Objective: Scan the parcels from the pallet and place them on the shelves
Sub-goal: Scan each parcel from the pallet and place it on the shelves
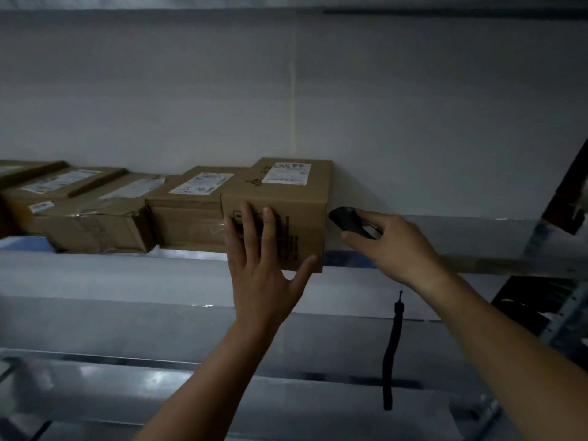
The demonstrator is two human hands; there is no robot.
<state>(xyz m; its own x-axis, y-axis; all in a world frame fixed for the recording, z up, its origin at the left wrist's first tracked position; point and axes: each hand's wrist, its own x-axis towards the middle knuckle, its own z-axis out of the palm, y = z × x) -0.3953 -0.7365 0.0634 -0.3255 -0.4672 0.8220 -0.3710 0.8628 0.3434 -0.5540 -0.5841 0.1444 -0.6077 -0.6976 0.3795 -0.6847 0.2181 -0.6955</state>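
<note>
- A pale wall point(413, 106) fills the upper half of the view, behind everything else.
- A metal shelf point(451, 233) runs across the middle from left to right. Its right part is a bare grey surface.
- A second metal level point(152, 383) lies below it, nearer the camera; it is blurred.
- A row of boxes point(105, 218) stands on the left half of the shelf, side by side and touching, close to its front edge. One near the middle of the row has a crushed, taped front.
- The box point(296, 198) at the right end of the row is the tallest. It sits at the front edge of the shelf, touching its left neighbour, its back near the wall.
- The left hand point(261, 272) lies flat on the front face of this box. Its fingers are straight and spread, pointing up, and the thumb reaches out toward the lower right corner.
- The right hand point(391, 246) is just to the right of the box, above the bare shelf surface, with its fingers curled round a scanner.
- The scanner point(348, 221) is black, and its tip points at the right side of the box, just beside it.
- A white label point(288, 173) is stuck on top of the box; its print is too small to read.
- A black strap point(393, 351) hangs straight down below the right wrist.
</note>
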